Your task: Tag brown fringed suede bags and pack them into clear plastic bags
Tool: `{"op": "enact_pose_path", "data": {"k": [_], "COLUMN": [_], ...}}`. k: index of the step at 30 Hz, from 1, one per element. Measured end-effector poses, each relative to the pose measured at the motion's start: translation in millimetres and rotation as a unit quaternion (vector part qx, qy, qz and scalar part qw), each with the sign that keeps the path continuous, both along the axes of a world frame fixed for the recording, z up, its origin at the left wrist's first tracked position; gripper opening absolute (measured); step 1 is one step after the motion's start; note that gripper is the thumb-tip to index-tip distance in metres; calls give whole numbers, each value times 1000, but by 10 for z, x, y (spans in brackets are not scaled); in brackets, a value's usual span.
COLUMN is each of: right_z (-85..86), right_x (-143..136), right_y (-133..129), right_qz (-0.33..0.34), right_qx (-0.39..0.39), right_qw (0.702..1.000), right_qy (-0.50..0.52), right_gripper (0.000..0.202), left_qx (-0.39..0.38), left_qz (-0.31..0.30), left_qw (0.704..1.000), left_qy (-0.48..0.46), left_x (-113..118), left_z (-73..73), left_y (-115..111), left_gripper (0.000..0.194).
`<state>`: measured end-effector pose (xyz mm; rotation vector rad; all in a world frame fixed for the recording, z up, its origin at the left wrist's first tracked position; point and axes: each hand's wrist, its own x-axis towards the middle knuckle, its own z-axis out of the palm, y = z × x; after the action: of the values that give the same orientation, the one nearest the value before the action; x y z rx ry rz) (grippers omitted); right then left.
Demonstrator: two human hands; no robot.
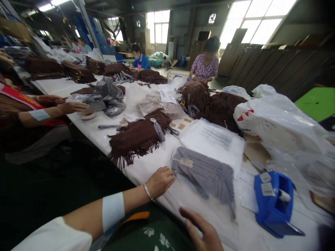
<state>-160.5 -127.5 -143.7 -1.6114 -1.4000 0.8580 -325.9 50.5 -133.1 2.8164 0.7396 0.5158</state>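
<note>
A folded grey fringed garment in a clear plastic bag [206,174] lies on the white table [146,167] in front of me, with a small paper tag near its left corner. My left hand [160,181] rests with curled fingers on the bag's left edge, a bracelet on its wrist. My right hand [201,228] hovers with fingers apart at the table's near edge, just below the bag, holding nothing.
A blue tape dispenser [273,202] stands to the right. A stack of clear bags with printed sheets [214,137] lies behind the garment. A brown fringed piece [138,137] and large white plastic bags [277,122] crowd the table. Other people's hands [65,106] work at left.
</note>
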Motion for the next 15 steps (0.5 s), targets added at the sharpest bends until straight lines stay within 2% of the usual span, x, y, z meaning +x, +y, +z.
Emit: {"op": "enact_pose_path", "data": {"k": [2,3,5,7,10,11,13,15], "right_z": [-67,-85,-95,-108,-249,-330,-481,-498], "right_x": [-113,-125,-90,-20,90,130,221,307], "right_y": [222,330,507,588,497,428,278,165], "right_qz": [94,105,85,80,115,125,137,126], "right_qx": [45,70,103,107,76,60,17,-27], "right_qw": [990,982,968,957,942,938,939,956], "right_qy": [-90,-137,-213,-257,-306,-318,-316,-263], "right_gripper": [33,37,41,43,47,48,48,45], "left_qx": [-30,-42,-56,-66,-76,-84,-110,-141], "left_qz": [-19,-18,-25,-55,-82,-77,-67,-63], "left_qw": [994,987,979,984,993,993,992,987], "left_qy": [-106,-153,-195,-157,-40,-17,-14,-48], "left_x": [52,48,-18,-141,-336,-382,-426,-412], "left_z": [7,8,-9,-78,-289,-371,-517,-613], "left_y": [21,17,-17,-61,-77,-61,-3,71], "left_gripper": [20,21,21,26,58,58,42,43]}}
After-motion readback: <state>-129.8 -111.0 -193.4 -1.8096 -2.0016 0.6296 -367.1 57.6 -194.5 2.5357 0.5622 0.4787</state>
